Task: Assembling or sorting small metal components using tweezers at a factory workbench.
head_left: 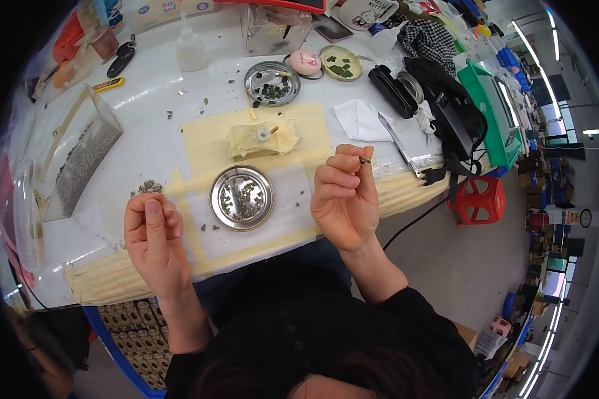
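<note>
Pinching small dark piece (pixel 365 160) between fingertips, right hand (pixel 343 199) was raised above counter (pixel 146 143) edge; grip narrow, closed on it; piece looked light, stiff, easily dropped; best held at its middle; left hand (pixel 154 236) curled shut, contents untellable; round metal dish (pixel 241 197) between hands.

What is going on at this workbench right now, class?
A person sits at a white table, both hands raised above it. The right hand pinches a tiny dark piece at its fingertips. The left hand is curled closed; whether it holds anything cannot be told. Between the hands, a round metal dish holds small greenish-grey pieces. A second dish with similar pieces sits farther back, and a small loose heap lies by the left hand.
</note>
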`<state>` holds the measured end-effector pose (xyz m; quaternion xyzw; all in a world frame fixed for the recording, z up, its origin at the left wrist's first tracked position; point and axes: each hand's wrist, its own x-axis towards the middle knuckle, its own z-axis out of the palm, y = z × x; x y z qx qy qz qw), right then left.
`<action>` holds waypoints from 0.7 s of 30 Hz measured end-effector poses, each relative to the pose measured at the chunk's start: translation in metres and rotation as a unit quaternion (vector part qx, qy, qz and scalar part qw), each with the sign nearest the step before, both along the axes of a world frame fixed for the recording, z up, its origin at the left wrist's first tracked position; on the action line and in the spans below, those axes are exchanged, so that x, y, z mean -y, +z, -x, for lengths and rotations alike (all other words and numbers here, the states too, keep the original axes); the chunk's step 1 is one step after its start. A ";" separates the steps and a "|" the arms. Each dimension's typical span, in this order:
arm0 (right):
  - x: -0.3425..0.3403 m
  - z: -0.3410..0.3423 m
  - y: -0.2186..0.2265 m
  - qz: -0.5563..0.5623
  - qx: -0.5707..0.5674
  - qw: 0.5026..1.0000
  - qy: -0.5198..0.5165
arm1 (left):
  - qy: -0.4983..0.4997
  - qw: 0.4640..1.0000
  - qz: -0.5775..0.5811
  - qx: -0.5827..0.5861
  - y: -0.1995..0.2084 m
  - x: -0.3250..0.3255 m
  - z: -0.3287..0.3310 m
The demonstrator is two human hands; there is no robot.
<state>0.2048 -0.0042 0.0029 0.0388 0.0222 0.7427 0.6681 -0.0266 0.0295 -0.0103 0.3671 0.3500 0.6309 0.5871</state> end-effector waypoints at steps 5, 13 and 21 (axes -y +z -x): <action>0.000 0.000 -0.001 0.007 0.007 1.000 -0.001 | 0.005 1.000 0.002 -0.003 0.000 0.000 -0.001; 0.001 0.001 -0.002 0.015 0.027 1.000 -0.006 | 0.002 1.000 -0.002 -0.002 -0.001 0.000 0.000; 0.001 0.003 0.000 0.027 0.051 0.998 -0.013 | 0.000 1.000 -0.004 0.000 -0.002 0.000 0.000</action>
